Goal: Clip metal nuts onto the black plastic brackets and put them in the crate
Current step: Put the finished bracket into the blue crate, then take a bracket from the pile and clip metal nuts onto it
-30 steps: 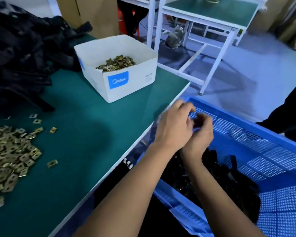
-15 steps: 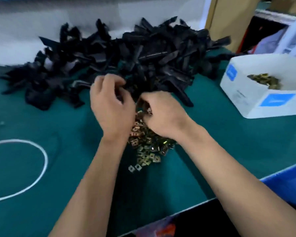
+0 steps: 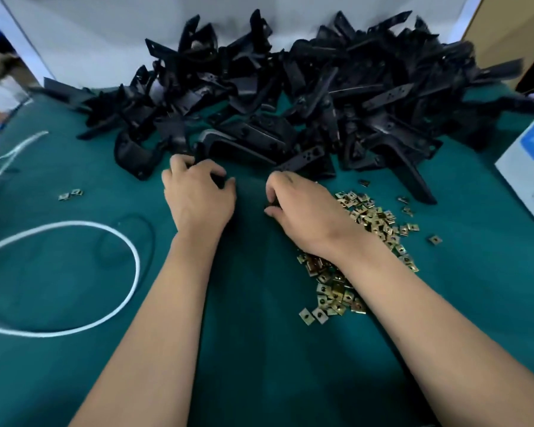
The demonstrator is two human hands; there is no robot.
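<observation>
Black brackets [image 3: 305,97] heaped across the back of the green bench [image 3: 259,349]; loose metal nuts [image 3: 373,220] scattered at front right of the heap, running under my right wrist; a few strays [image 3: 71,194] off to the left. My left hand [image 3: 198,195] is palm down at the heap's front edge, fingers curled round a black bracket piece [image 3: 218,180]; my right hand [image 3: 302,204] is palm down just beside it, fingertips pinching something small and dark, can't tell what; both forearms reach straight in from the near edge. White cord loop [image 3: 130,248] lies on the left; white carton [image 3: 527,167] at the right edge; crate not in view.
</observation>
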